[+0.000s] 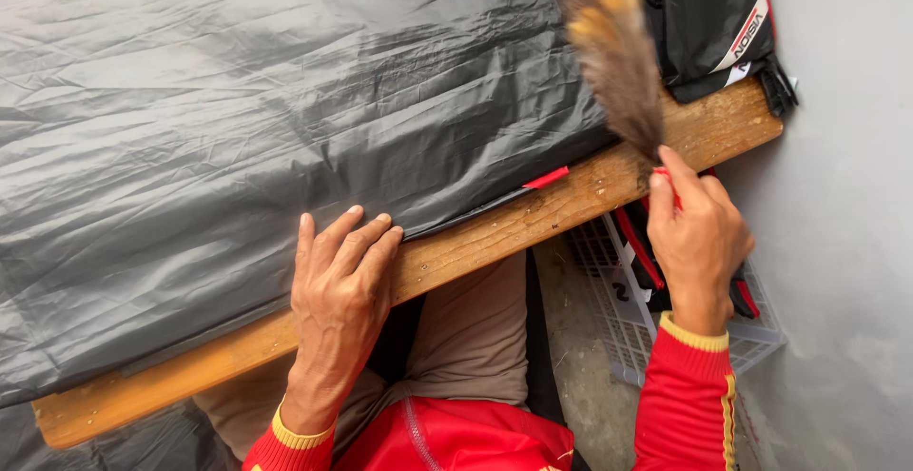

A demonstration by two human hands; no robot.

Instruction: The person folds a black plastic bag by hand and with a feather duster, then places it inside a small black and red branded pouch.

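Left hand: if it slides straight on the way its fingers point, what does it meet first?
The left hand lies flat on the wooden board, fingertips already at the edge of the grey plastic sheet; it would likely meet that first.

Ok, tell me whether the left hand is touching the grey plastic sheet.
Touching. The head view shows the left hand flat on the wooden plank, its fingertips pressing the edge of the grey plastic sheet.

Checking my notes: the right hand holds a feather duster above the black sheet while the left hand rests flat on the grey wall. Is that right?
Not quite. The head view shows the left hand flat on the black sheet at the wooden board's edge, not the wall. The right hand does hold the feather duster.
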